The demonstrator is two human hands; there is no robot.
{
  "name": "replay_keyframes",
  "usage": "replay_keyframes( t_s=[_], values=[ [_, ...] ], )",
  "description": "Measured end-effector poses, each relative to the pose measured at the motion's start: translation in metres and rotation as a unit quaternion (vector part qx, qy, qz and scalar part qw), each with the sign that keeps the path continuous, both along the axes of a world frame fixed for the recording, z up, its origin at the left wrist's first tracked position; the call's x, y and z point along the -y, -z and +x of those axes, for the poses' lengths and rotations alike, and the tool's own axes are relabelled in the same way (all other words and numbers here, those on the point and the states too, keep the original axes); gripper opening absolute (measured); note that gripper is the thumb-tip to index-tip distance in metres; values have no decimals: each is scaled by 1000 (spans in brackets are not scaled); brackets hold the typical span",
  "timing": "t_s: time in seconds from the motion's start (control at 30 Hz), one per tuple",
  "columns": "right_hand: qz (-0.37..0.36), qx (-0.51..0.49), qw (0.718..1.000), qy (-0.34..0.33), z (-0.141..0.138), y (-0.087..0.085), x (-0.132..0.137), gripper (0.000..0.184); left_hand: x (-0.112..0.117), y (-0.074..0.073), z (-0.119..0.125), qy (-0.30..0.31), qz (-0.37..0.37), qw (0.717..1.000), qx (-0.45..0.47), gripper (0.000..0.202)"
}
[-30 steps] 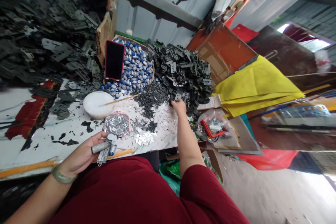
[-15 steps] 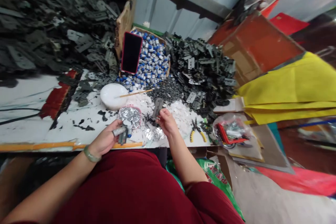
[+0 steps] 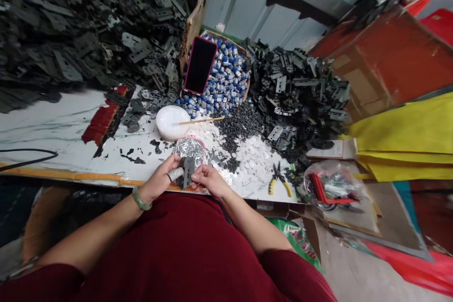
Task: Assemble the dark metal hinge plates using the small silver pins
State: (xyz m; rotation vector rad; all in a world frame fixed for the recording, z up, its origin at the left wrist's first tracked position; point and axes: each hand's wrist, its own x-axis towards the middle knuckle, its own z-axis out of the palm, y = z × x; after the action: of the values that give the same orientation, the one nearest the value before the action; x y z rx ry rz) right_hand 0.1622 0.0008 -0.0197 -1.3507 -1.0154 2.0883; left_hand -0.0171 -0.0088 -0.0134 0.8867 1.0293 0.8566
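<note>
A dark grey slotted plate (image 3: pixel 188 171) is held upright between my hands near the table's front edge. My left hand (image 3: pixel 163 177), with a wrapped finger and a bangle at the wrist, closes on its left side. From the right, my right hand (image 3: pixel 209 180) pinches its edge between thumb and fingers. Whether a second part lies behind the plate I cannot tell. Just beyond it stands a pink-rimmed tub (image 3: pixel 203 143) of small shiny metal pins. A white bowl (image 3: pixel 167 127) with a thin wooden stick (image 3: pixel 201 120) across its rim is farther back.
Blue-and-white small parts (image 3: pixel 228 73) fill a box behind, with a phone (image 3: pixel 200 65) leaning there. Dark metal plates pile up at left (image 3: pixel 81 42) and right (image 3: pixel 293 85). Small black pieces (image 3: pixel 240 125), white discs (image 3: pixel 255 155) and yellow-handled pliers (image 3: pixel 279 182) lie on the table.
My right hand has brought the grey plate from over the loose parts to my left hand, and both hands now meet on it. The view has shifted left.
</note>
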Motion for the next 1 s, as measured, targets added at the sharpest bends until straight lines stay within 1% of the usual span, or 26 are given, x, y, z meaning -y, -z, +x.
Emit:
replay_keyframes(
  t_s=[0.1,0.17,0.2,0.3,0.37,0.5,0.53,0.57,0.63,0.67,0.7,0.73,0.77,0.8,0.83,0.87,0.9,0.93,0.97,1.0],
  values=[
    [18,-16,998,-65,1,0,-5,51,1,0,3,-6,29,999,-21,38],
    [46,-19,993,-105,6,-4,-11,52,2,-2,5,5,31,999,-21,42],
    [67,-12,991,-115,8,-6,-15,52,3,-3,6,19,29,999,-15,42],
    [131,22,983,-124,12,-10,-20,55,8,-5,7,60,32,998,-7,36],
    [163,45,978,-125,10,-9,-15,56,12,-5,8,74,46,996,-25,31],
    [225,94,966,-86,2,-2,0,51,17,-5,8,65,88,990,-88,29],
    [233,96,964,-86,3,0,2,50,18,-5,8,64,91,989,-99,29],
    [238,95,961,-103,6,1,2,49,18,-5,9,67,85,989,-102,29],
    [257,104,946,-168,18,1,-5,46,16,-5,11,76,55,991,-92,26],
    [280,138,929,-198,27,0,-10,43,15,-5,11,79,35,993,-84,25],
    [313,197,904,-216,38,-1,-17,39,14,-5,12,78,16,994,-77,25],
    [350,279,867,-220,48,-2,-24,34,13,-4,13,72,-1,995,-74,25],
    [384,371,817,-216,58,-4,-31,27,12,-4,13,64,-13,995,-73,25],
    [408,457,761,-215,66,-4,-38,20,11,-4,13,56,-22,996,-73,26],
    [420,524,706,-223,73,-4,-43,14,10,-4,14,50,-29,996,-72,27],
    [425,568,662,-240,77,-3,-47,12,10,-5,14,49,-35,996,-69,27],
    [426,590,633,-264,79,-2,-50,14,9,-5,14,49,-40,996,-65,28],
    [426,598,617,-281,79,-1,-51,16,9,-5,14,50,-45,996,-59,28],
    [429,597,614,-286,76,0,-51,17,9,-6,15,48,-50,996,-51,29],
    [436,588,622,-278,72,0,-50,18,8,-6,15,43,-57,997,-39,29]
  ],
)
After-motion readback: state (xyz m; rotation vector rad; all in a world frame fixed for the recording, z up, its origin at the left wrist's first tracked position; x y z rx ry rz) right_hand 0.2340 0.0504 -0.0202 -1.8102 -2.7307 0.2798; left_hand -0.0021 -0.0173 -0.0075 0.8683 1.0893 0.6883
